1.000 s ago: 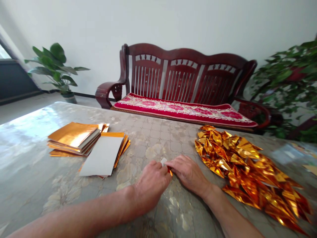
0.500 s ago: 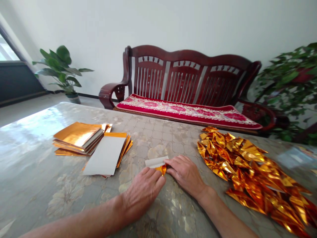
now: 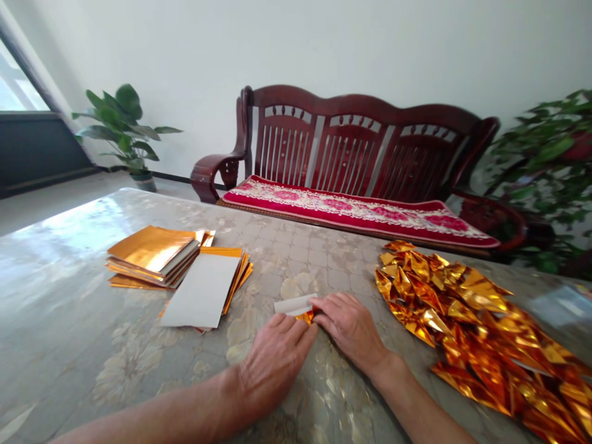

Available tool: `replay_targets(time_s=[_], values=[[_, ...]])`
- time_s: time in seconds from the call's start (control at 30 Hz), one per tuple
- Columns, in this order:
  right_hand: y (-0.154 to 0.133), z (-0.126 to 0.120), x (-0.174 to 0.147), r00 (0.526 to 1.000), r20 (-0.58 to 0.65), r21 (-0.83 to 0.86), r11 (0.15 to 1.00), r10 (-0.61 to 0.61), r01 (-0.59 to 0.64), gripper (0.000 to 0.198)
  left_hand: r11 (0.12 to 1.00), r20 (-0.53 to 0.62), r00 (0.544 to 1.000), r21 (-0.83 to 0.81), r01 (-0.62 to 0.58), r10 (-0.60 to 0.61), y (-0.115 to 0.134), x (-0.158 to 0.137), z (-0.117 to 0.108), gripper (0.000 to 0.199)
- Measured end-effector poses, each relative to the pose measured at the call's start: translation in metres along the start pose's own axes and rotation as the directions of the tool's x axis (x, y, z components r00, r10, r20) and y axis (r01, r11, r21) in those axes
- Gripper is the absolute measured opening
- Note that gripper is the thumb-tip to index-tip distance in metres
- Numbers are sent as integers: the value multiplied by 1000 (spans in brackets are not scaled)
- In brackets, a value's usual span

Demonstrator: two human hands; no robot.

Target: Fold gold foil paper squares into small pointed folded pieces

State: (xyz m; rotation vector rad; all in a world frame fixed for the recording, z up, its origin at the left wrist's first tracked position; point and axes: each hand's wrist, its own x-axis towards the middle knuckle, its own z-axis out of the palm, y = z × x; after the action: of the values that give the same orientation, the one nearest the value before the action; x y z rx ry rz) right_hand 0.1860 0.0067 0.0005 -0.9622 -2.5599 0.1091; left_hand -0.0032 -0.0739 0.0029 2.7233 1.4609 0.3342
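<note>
Clock positions are taken from the foil-backed paper (image 3: 292, 305), which lies at the hub, partly folded, pale side showing along its far edge and orange foil below. The right hand (image 3: 349, 327), at four o'clock, pinches the paper's right end between thumb and forefinger. The left hand (image 3: 280, 348), at seven o'clock, has its fingers bent over the near edge; its thumb is hidden, so whether it pinches or merely presses cannot be told. Principal risk, in this inspector's judgement: uneven pressure between the hands could skew the crease, and a hard pull at the pinched end could tear the thin sheet. The tabletop (image 3: 345, 277) has a glossy finish, and the paper might slide on it if the left fingers eased. At nine o'clock, fanned sheets (image 3: 198, 293) overlap loosely; a brush from the left forearm could scatter them. The stack of sheets (image 3: 150, 246), just beyond towards ten o'clock, is uneven and might slip likewise. At three o'clock, the heap of folded foil pieces (image 3: 462, 327) lies near the right forearm; an outward elbow could crush or spread its near pieces.
</note>
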Motion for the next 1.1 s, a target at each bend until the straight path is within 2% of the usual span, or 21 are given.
replay_targets(time_s=[0.3,0.6,0.77,0.93,1.1], values=[[-1,2,4,999,-37,14,1000,8,-8,22,997,0,999,67,44,-44,4,4,5,27],[0,6,5,997,-60,54,998,39,-36,24,994,35,996,71,80,-83,8,5,2,29],[1,6,6,997,-58,104,993,57,-51,14,990,-30,998,128,60,-57,9,5,6,33],[3,7,5,997,-50,115,992,59,-53,7,980,24,999,195,35,-40,10,6,7,23],[5,9,3,999,-44,107,994,17,-12,12,981,19,999,193,23,-28,12,5,5,20]])
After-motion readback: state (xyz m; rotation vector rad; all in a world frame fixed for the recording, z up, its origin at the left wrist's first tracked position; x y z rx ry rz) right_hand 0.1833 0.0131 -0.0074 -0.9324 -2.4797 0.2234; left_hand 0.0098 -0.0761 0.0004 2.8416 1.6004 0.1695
